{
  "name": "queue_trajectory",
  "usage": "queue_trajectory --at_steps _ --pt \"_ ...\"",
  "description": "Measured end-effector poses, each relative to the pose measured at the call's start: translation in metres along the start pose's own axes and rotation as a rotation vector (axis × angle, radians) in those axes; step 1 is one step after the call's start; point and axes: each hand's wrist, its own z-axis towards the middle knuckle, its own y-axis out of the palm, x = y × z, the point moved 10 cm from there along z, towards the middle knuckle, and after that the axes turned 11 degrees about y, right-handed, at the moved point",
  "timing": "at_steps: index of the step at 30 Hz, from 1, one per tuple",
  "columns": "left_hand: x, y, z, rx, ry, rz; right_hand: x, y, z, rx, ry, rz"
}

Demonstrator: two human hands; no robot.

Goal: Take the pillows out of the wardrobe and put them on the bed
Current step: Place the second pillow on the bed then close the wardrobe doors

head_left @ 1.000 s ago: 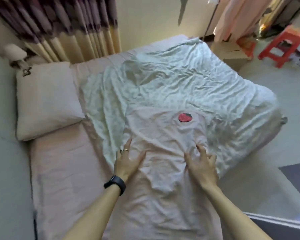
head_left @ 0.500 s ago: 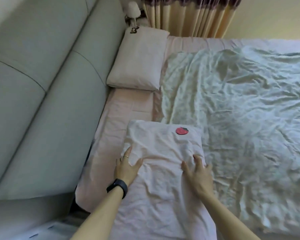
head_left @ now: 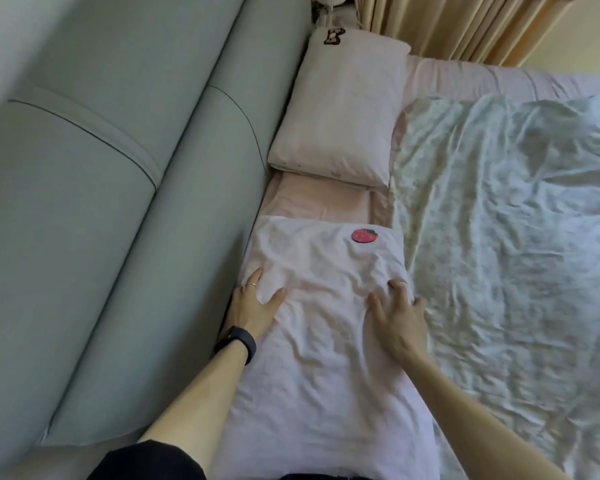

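A pale pink pillow (head_left: pixel 323 327) with a red strawberry patch lies at the head of the bed (head_left: pixel 321 199), its left edge against the padded headboard. My left hand (head_left: pixel 253 306) clasps the pillow's left side, with a fold of the cover between thumb and fingers. My right hand (head_left: pixel 397 315) grips its right side, fingers pressed into the fabric. A second pink pillow (head_left: pixel 340 109) with a bow patch lies farther along the headboard, a strip of pink sheet between the two. No wardrobe is in view.
A grey-green padded headboard (head_left: pixel 118 202) fills the left. A crumpled white patterned blanket (head_left: pixel 506 244) covers the bed's right part. Beige curtains (head_left: pixel 444 26) hang behind the bed, and a small white lamp (head_left: pixel 328 1) stands at the top by the far pillow.
Both hands have carried the strawberry pillow off the blanket and leftwards to the headboard, where it now lies in line with the bow pillow. The view has swung left with it.
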Motion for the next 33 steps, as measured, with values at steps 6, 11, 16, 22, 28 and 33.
queue_trajectory --at_steps 6,11,16,22,28,33 --pt "0.005 -0.028 0.102 0.042 0.059 0.057 -0.056 0.046 0.059 0.017 -0.017 0.072" --pt "-0.038 -0.01 0.156 -0.002 0.024 0.415 -0.03 0.118 0.092 -0.064 0.076 -0.199" --pt "-0.07 0.041 0.138 -0.049 0.183 0.544 -0.039 0.163 0.079 0.019 -0.244 -0.396" --pt "-0.148 0.103 0.098 -0.16 0.139 0.536 -0.062 0.229 0.08 -0.035 -0.602 -0.556" --pt "-0.176 0.122 0.094 -0.108 0.087 0.612 -0.002 0.261 0.111 -0.208 -0.354 -0.667" --pt "-0.174 0.124 0.088 -0.11 0.111 0.621 0.029 0.256 0.083 -0.269 -0.268 -0.634"
